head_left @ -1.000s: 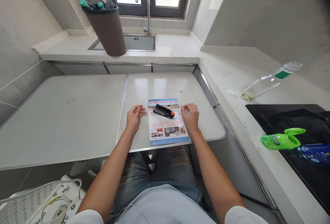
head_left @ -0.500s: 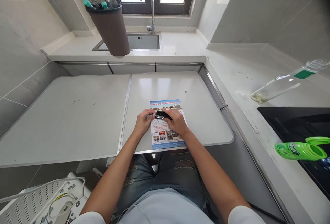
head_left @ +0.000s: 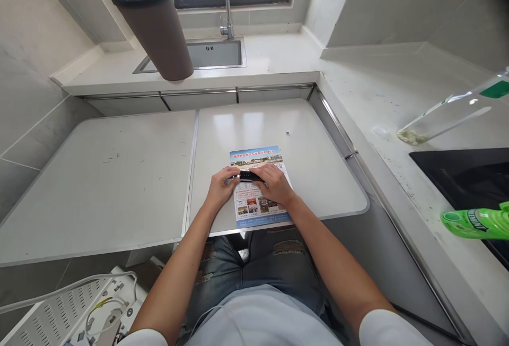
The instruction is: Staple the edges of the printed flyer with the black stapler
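Between both hands, over a printed flyer, is a small oblong black object with a shiny silver edge; its exact kind is unclear. My left hand pinches its left end with thumb and fingertips. At the other end my right hand is closed on it, fingers along the top and thumb below, hiding that part. The flyer, with blue borders, red text and several small photos, lies on a white folding table near its front edge.
A brown bin stands by the steel sink and faucet. To the right, the counter bears a clear bottle, a green container and a black cooktop. A white perforated appliance sits low left.
My view has shifted slightly, tilting downward. The black object has turned a little and lies more level between my hands, its dark top facing me more. Both hands keep their grip.
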`<state>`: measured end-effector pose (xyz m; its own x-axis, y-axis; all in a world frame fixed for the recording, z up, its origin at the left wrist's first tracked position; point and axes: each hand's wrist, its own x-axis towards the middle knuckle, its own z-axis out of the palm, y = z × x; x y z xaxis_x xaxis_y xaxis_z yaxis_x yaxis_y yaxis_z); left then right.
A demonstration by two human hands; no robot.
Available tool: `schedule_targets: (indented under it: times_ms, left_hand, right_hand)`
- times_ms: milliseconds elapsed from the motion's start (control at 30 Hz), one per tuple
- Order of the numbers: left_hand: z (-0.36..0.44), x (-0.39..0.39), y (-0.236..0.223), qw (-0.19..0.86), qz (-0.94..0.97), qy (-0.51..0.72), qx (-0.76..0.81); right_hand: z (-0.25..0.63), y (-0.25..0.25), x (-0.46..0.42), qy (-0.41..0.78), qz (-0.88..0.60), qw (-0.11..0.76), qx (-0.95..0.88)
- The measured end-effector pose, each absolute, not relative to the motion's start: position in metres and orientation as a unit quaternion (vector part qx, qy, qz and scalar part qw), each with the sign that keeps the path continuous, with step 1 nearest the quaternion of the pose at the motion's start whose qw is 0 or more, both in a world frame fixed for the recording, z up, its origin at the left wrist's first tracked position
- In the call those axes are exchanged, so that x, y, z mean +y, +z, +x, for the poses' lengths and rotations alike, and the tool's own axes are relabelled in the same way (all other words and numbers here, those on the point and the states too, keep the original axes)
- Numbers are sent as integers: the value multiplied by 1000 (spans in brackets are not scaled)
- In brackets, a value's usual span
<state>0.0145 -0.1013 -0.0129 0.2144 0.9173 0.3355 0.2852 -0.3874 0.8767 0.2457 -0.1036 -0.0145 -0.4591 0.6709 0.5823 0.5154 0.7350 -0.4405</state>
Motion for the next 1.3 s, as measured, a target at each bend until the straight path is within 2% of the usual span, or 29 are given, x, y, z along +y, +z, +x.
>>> schedule_targets:
  times_ms: [633,800,1067,1200,1300]
  left_hand:
    - [17,-107,-7,305,718,444,441]
    - [18,-113,-4,274,719,474,428]
    - [10,-118,4,295,684,497,444]
    - [4,-114,4,336,670,497,436]
    - [2,-112,3,384,649,506,419]
  right_hand:
    - [249,-11,-106,110,-360,399,-836]
    - [252,-8,-108,116,-360,445,-812]
    - [253,-1,-114,146,-425,521,-725]
    - [254,4,-115,164,-443,572,-671]
    - [257,8,-116,196,-433,579,-663]
